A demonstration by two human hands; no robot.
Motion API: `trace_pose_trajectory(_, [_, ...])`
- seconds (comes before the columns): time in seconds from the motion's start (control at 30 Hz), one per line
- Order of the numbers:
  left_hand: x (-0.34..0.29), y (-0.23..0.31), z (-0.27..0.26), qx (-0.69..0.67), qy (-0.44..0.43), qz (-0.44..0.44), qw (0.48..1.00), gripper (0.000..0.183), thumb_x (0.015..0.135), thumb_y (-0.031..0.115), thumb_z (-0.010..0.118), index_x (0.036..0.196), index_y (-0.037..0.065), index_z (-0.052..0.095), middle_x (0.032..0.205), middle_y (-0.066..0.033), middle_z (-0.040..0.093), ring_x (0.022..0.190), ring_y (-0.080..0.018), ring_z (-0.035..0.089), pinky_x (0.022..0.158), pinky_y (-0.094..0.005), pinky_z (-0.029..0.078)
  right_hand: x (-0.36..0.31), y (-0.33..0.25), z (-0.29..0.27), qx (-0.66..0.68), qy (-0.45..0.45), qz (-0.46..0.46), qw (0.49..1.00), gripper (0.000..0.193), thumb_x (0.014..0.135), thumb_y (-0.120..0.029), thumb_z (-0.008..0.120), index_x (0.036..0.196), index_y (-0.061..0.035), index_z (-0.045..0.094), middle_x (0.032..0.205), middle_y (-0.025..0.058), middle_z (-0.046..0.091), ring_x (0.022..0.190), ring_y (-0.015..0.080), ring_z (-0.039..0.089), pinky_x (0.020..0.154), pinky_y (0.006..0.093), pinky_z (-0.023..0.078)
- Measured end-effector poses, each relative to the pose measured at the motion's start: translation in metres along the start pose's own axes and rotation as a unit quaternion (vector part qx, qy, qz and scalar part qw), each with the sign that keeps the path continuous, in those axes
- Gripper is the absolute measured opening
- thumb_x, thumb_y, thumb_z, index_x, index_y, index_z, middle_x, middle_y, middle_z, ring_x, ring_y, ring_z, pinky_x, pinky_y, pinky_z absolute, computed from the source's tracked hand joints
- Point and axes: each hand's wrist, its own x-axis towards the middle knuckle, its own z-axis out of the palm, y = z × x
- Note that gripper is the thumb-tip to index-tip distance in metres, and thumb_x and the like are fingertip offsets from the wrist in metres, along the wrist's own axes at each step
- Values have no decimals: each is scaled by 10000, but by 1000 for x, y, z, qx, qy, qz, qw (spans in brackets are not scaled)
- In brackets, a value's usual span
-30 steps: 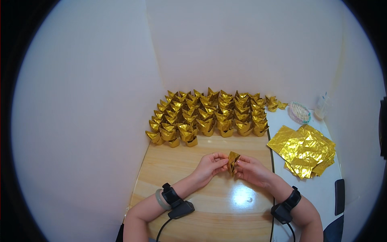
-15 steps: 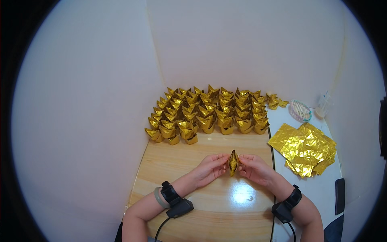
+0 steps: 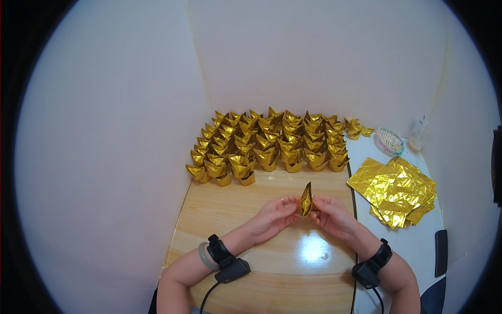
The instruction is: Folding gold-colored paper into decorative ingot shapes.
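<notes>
A folded gold foil paper ingot (image 3: 306, 201) stands upright between my two hands, its pointed tip up and its long opening facing me. My left hand (image 3: 277, 214) pinches it from the left side, thumb and fingers closed at its edge. From the right, my right hand (image 3: 332, 215) grips the other side with thumb and fingertips. Both hands are a little above the wood-grain table (image 3: 235, 282). Beyond them, finished gold paper ingots (image 3: 266, 152) stand in packed rows along the back of the table. The fingertips behind the held ingot are partly hidden.
On the white surface to the right lies a loose pile of crinkled gold foil sheets (image 3: 397, 191). Behind it are a woven oval basket (image 3: 389, 141) with a beaded rim and a clear plastic cup (image 3: 420, 134). A dark flat bar (image 3: 441, 254) lies at the right edge.
The ingot has moved slightly up and away from me, and it now leans a little and looks narrower. Both hands still hold it, with the fingers shifted slightly.
</notes>
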Motion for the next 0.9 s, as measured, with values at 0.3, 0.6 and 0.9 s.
trace_pose_trajectory(0.3, [-3,4,3,-46,-7,47,998,373,920,154,593,1229,64,405,1120,-35,574,1041,-129,554,928,-295,413,-1,1,9,21,-14,-10,1000,239,951,-136,563,1151,-13,521,864,15,602,750,67,605,658,185,521])
trace_pose_trajectory(0.6, [-5,2,19,177,166,65,968,290,917,149,594,1170,62,481,1075,-41,594,958,-134,610,729,-288,534,0,0,8,-33,10,24,999,271,924,-101,587,1168,-7,516,993,57,630,865,117,644,782,221,546])
trace_pose_trajectory(0.9, [-5,-7,23,314,191,121,922,310,915,88,561,1220,37,584,1132,-58,533,879,-112,603,665,-235,537,-2,0,12,-61,-6,48,997,318,924,-126,593,1198,13,510,1106,79,593,981,146,623,856,248,528])
